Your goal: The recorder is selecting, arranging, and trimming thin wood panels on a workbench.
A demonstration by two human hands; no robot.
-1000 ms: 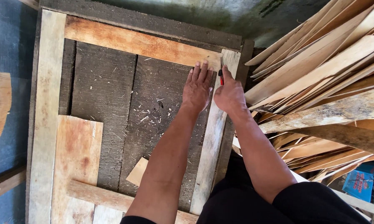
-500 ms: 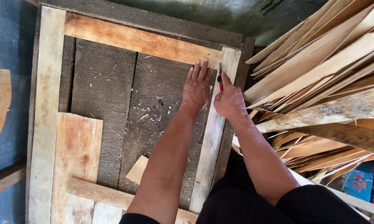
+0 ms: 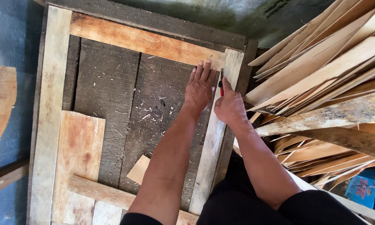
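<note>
Wood frame lies flat on dark boards. Left hand open, fingers straight & together, palm pressed flat on dark board just beside pale slat on frame's right side. Right hand closed around small red-handled tool, tip at slat near top corner; tool type can't tell. Veneer strips piled close along right edge. Open room left of hands, across dark boards.

The table is dark grey with pale specks. Its strips are orange-brown, and the side board is pale cream. The tool is red and black.
</note>
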